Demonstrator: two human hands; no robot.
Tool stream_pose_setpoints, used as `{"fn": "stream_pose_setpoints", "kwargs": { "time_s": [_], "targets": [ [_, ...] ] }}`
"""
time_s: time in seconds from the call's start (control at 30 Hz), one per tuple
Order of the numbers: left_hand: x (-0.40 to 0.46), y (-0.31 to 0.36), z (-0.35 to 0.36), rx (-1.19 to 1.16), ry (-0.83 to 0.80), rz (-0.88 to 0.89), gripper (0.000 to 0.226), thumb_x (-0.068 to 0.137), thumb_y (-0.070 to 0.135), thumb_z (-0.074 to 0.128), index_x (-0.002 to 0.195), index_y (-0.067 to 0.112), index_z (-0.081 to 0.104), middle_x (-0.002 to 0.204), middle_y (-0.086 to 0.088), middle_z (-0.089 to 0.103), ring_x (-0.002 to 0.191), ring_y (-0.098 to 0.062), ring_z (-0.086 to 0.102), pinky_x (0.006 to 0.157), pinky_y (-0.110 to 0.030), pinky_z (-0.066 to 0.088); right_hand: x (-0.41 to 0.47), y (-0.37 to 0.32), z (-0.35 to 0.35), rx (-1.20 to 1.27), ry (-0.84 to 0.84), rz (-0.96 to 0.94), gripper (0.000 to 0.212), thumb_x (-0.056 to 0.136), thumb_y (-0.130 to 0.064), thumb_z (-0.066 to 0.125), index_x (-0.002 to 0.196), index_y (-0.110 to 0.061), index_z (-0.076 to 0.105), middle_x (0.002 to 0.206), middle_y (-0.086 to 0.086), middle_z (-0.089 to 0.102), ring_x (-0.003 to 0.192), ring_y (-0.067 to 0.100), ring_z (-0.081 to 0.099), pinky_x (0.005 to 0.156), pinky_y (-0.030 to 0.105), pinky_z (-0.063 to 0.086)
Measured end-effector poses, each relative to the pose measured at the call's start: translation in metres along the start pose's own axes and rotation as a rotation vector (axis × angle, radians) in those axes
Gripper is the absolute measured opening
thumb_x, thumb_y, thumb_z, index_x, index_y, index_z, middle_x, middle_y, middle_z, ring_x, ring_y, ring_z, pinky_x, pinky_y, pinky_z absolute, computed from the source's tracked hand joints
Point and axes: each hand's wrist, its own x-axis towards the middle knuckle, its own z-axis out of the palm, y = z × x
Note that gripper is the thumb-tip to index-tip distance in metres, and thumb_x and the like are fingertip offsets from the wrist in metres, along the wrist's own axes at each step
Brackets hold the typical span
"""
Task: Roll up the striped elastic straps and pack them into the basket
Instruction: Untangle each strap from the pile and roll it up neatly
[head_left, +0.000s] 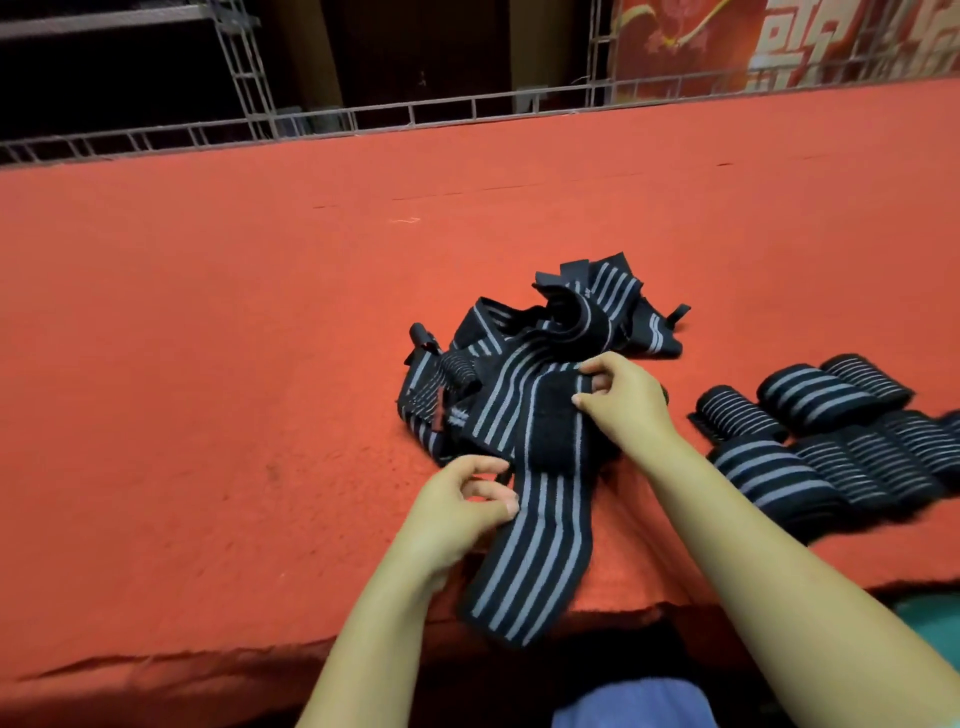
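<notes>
So the biggest thing here is the red felt-covered table (218, 364), which fills most of the frame, with a metal truss railing (363, 117) running along its far edge at the top and a red and gold banner (779, 41) in the upper right corner. Right of centre sits the messy pile of loose straps (561, 332), black with grey stripes, all tangled over each other, maybe a handful left though I can't count them in that heap. Over at the right edge of the frame there's a cluster of rolled straps (831, 441), roughly six or seven tight bundles lying side by side on the table, so a decent chunk of the rolling looks done. One flat strap (530, 545) runs from the pile down toward the bottom of the frame, its end hanging just over the table's near edge, and that's the one being worked on. The right hand (628, 400) pinches it up near its black velcro patch (550, 421), and the left hand (457, 504) has its fingers curled on the strap's left edge lower down, so both are clamped on the same strap, set a little apart along it. No roll started on it yet as far as I can see. Also no basket anywhere in view, so by my guess none of the packing has happened yet.
</notes>
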Motion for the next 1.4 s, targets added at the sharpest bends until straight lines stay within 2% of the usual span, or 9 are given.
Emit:
{"fn": "stream_pose_setpoints", "kwargs": {
  "time_s": [0.2,0.33,0.53,0.67,0.9,1.0,1.07,1.2,1.4],
  "targets": [
    [-0.01,0.042,-0.021,-0.481,0.037,0.087,0.021,0.088,-0.01,0.055,0.094,0.004,0.069,0.088,-0.008,0.076,0.074,-0.012,0.071,0.065,-0.018,0.057,-0.02,-0.036,-0.028,0.249,0.089,-0.283,0.036,0.081,0.002,0.06,0.101,-0.028,0.059,0.09,-0.008,0.063,0.066,0.002,0.048,0.067,0.01,0.039],
    [-0.012,0.065,-0.029,-0.65,0.104,0.179,0.016,0.091,-0.005,0.052,0.094,0.002,0.066,0.082,-0.009,0.076,0.069,-0.012,0.071,0.061,-0.019,0.056,-0.04,-0.058,-0.05,0.504,0.043,-0.392,0.043,0.08,0.01,0.055,0.094,-0.03,0.055,0.078,-0.028,0.057,0.062,0.002,0.044,0.062,0.016,0.04],
    [-0.014,0.077,-0.019,-0.545,0.117,0.222,0.028,0.096,0.03,0.053,0.1,0.005,0.065,0.085,-0.012,0.074,0.072,-0.015,0.071,0.067,-0.024,0.058,-0.076,-0.056,-0.046,0.477,-0.188,-0.524,0.043,0.077,0.014,0.054,0.09,-0.027,0.05,0.082,-0.021,0.055,0.068,0.003,0.045,0.061,0.013,0.036],
    [-0.008,0.069,-0.008,-0.273,0.13,0.176,0.056,0.069,0.059,0.063,0.095,0.009,0.067,0.094,-0.012,0.071,0.083,-0.02,0.066,0.081,-0.037,0.053,-0.097,-0.039,-0.023,0.361,-0.358,-0.555,0.036,0.071,-0.002,0.053,0.091,-0.032,0.05,0.086,-0.014,0.056,0.069,0.003,0.047,0.065,0.012,0.036],
    [0.003,0.048,-0.009,-0.319,0.205,0.107,0.016,0.088,0.004,0.065,0.077,0.01,0.054,0.075,-0.012,0.056,0.066,-0.019,0.053,0.059,-0.029,0.044,-0.102,-0.017,-0.02,0.513,-0.426,-0.387,0.03,0.077,-0.002,0.067,0.089,-0.026,0.053,0.102,-0.014,0.064,0.073,0.0,0.054,0.066,0.018,0.041],
    [0.001,0.046,-0.018,-0.273,0.181,0.146,0.02,0.086,-0.006,0.062,0.078,0.009,0.052,0.067,-0.007,0.059,0.06,-0.016,0.055,0.054,-0.025,0.044,-0.096,-0.014,-0.022,0.754,-0.289,-0.15,0.019,0.087,-0.004,0.067,0.082,-0.011,0.05,0.106,0.009,0.071,0.071,0.005,0.065,0.063,0.016,0.048],
    [-0.003,0.046,-0.025,-0.257,0.112,0.185,0.024,0.082,-0.01,0.066,0.081,0.009,0.051,0.065,-0.003,0.063,0.058,-0.013,0.059,0.053,-0.022,0.048,-0.087,-0.015,-0.019,0.743,-0.176,-0.006,0.015,0.092,-0.015,0.059,0.082,-0.011,0.049,0.098,0.02,0.069,0.069,0.006,0.069,0.057,0.016,0.048],
    [-0.013,0.043,-0.044,-0.197,-0.054,0.261,0.032,0.063,0.006,0.074,0.089,0.013,0.058,0.08,-0.004,0.068,0.07,-0.016,0.066,0.062,-0.023,0.054,-0.073,-0.022,0.0,0.848,-0.22,0.174,0.01,0.095,-0.024,0.055,0.097,-0.014,0.052,0.076,-0.002,0.071,0.068,0.007,0.068,0.061,0.022,0.054],
    [-0.024,0.035,-0.066,-0.094,-0.083,0.231,0.029,0.068,0.005,0.069,0.097,0.006,0.063,0.087,-0.007,0.072,0.08,-0.019,0.068,0.069,-0.024,0.055,-0.072,-0.034,0.018,0.928,-0.164,-0.01,0.032,0.086,0.013,0.058,0.096,-0.017,0.052,0.083,-0.001,0.068,0.07,0.011,0.06,0.068,0.025,0.05]
  ]
}}
